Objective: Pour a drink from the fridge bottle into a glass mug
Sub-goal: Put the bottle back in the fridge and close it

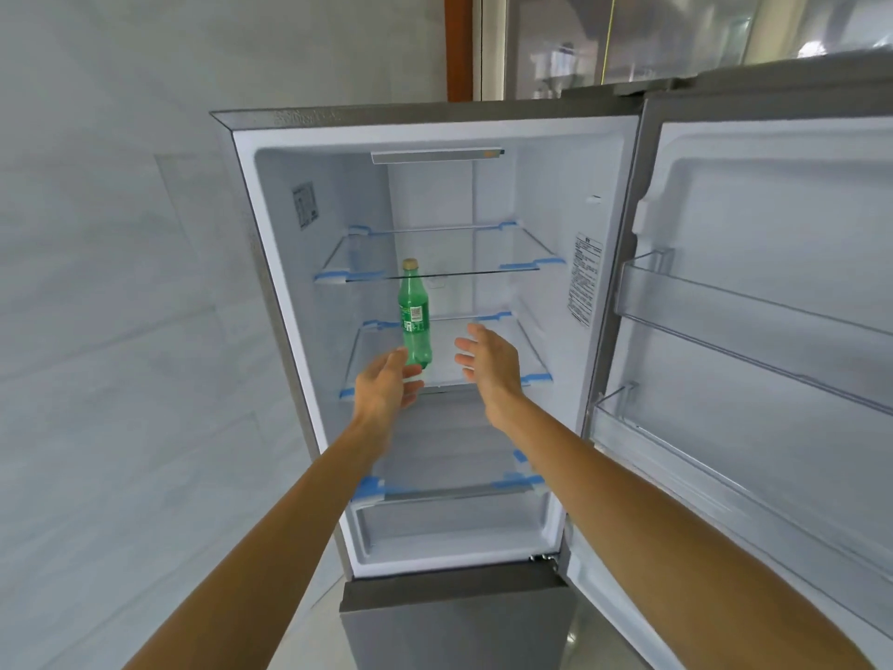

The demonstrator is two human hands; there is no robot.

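Standing open at the centre, a fridge (435,133) with white inner walls and its door (773,282) swung wide toward 3 o'clock. Behind it, pale grey wall tiles (121,234) running off toward 9 o'clock; at 12 o'clock a brown frame (458,45) beside a glass pane (628,36) full of blurred reflections.

Resting upright on the middle glass shelf (507,345), left of its centre, the green bottle (414,321) with a pale cap and a green label. Above it, an upper glass shelf (483,253) with blue clips at the corners; lower down, a third shelf (435,493) over a white drawer.

Reaching into the compartment with fingers spread and loose, both hands: left hand (386,386) just below and in front of the bottle's base, at its 7 o'clock, covering the very bottom, contact not clear; right hand (488,362) at the bottle's 3 o'clock, apart from it, gripping nothing.

Too small to read: printed stickers on the inner walls. Cut off by the frame's edge: door bins at 3 o'clock, lower fridge section at 6 o'clock. Softened by motion blur: lower shelves behind the forearms.
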